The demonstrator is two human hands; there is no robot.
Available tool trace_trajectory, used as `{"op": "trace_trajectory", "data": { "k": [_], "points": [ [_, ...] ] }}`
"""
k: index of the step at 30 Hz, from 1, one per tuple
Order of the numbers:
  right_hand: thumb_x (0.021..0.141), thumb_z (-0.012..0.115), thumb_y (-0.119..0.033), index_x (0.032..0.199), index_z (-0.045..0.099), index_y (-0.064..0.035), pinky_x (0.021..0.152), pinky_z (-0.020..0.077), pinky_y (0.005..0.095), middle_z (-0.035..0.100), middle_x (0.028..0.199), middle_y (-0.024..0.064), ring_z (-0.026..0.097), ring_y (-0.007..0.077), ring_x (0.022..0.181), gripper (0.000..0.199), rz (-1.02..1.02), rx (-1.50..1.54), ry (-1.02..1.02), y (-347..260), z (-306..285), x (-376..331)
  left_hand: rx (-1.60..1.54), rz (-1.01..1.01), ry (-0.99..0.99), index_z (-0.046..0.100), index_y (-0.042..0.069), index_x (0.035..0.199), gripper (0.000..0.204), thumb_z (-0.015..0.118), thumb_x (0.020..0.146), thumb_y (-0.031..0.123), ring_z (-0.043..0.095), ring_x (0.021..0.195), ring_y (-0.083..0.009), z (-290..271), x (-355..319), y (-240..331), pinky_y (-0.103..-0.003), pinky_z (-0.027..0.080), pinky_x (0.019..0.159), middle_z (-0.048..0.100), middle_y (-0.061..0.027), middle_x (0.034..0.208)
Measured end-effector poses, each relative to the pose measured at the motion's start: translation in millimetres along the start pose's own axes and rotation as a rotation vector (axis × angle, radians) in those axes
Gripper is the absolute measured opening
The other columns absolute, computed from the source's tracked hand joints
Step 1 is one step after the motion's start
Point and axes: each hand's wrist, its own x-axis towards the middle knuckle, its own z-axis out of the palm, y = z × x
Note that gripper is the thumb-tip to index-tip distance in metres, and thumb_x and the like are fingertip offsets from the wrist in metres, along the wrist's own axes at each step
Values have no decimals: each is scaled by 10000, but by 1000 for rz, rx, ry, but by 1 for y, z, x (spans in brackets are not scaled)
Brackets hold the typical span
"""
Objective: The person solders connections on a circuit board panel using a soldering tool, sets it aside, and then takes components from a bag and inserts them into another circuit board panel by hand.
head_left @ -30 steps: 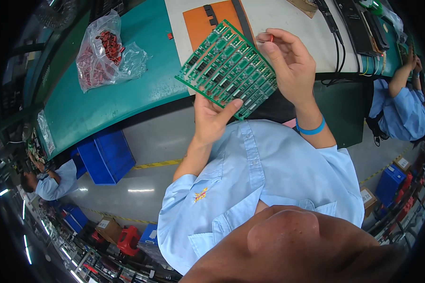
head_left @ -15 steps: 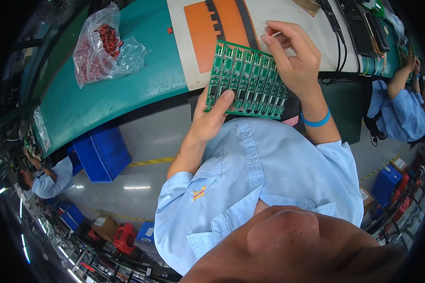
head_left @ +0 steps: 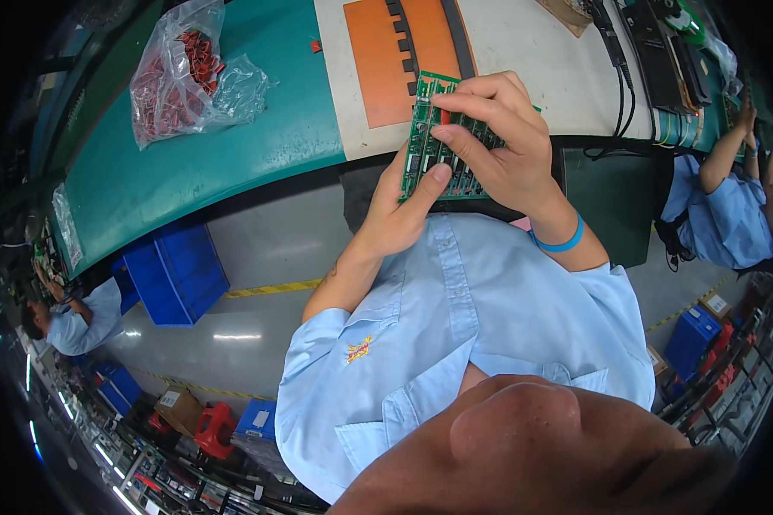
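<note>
A green circuit board (head_left: pixel 435 85) with rows of small repeated sections is held in front of my chest. My left hand (head_left: pixel 392 225) grips its lower left part, thumb lying on the face. Over the board's upper left, my right hand (head_left: pixel 517 150) pinches a small red part (head_left: pixel 444 117) between thumb and fingers, close to the board face. Whether that part touches the board I cannot tell. The right hand covers much of the board's middle and right.
A clear plastic bag (head_left: pixel 173 81) of red parts lies on the green mat (head_left: pixel 292 129); one loose red piece (head_left: pixel 316 46) is nearby. An orange sheet (head_left: pixel 374 81) with black strips lies ahead. Black cables (head_left: pixel 620 86) are at right. A blue bin (head_left: pixel 180 275) stands below left; co-workers sit either side.
My right hand has come left and down with the red part, from beyond the board's far edge to over its upper left. The board has turned slightly in my left hand.
</note>
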Motion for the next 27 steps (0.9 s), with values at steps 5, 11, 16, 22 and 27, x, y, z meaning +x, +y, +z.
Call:
{"op": "trace_trajectory", "data": {
  "k": [5,11,16,22,27],
  "points": [
    [847,828,-24,1152,785,-30,830,478,297,681,1067,81,574,205,940,308,14,0,-7,0,1,0,67,15,18,458,2,1548,465,540,1100,96,583,1047,-112,5,-1,8,-246,466,923,663,-68,1243],
    [842,827,-15,1146,790,-32,826,477,298,683,1056,78,571,202,934,308,20,-15,-19,-2,0,0,115,14,18,450,-1,1555,478,543,1093,79,581,1041,-115,6,-2,10,-247,465,923,660,-66,1239],
    [836,828,-9,1136,793,-32,817,474,295,685,1045,76,567,198,929,303,11,-51,-28,-3,-1,1,83,-5,13,451,-3,1553,478,545,1090,69,585,1044,-120,2,-3,5,-247,469,923,662,-69,1240],
    [828,829,-5,1125,794,-32,800,467,292,687,1034,76,564,195,923,301,-32,-87,-79,-3,-5,5,73,19,21,460,-6,1544,468,545,1090,67,588,1036,-120,4,-3,8,-246,473,915,668,-70,1225],
    [823,831,-5,1121,795,-35,800,460,293,689,1026,77,560,194,918,302,-11,-77,-97,-7,-5,8,41,-3,3,464,-10,1535,457,544,1091,69,596,1025,-124,-1,-5,5,-253,479,909,674,-70,1211]
  ]
}}
